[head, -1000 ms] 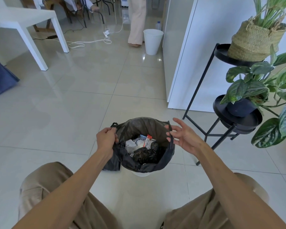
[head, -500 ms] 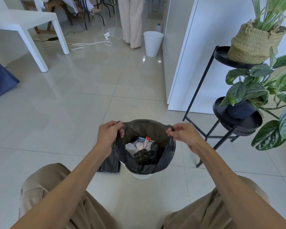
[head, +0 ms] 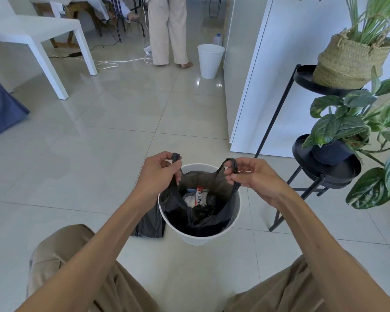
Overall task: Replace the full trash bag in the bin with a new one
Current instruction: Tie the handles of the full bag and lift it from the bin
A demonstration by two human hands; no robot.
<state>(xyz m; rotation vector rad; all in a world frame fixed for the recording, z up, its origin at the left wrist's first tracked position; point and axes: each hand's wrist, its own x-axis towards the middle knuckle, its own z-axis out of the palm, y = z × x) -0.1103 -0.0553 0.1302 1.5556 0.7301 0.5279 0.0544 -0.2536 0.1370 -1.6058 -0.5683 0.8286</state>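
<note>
A white round bin (head: 232, 224) stands on the tiled floor between my knees. Inside it hangs a black trash bag (head: 212, 218) with wrappers and crumpled paper in it. My left hand (head: 158, 174) grips the bag's left handle loop, lifted above the rim. My right hand (head: 250, 176) pinches the right handle loop at the same height. The bag's top is pulled off the bin rim and stretched between my hands. A folded black bag (head: 150, 224) lies flat on the floor against the bin's left side.
A black metal plant stand (head: 324, 174) with leafy pots stands close on the right. A white cabinet wall (head: 268, 86) rises behind it. Farther back are a second white bin (head: 209, 61), a standing person's legs (head: 167, 30), floor cables and a white table (head: 43, 37).
Both hands have closed on the bag's handles and lifted them; the bag's edge has come off the bin, baring the white rim. The person in the background has stepped left.
</note>
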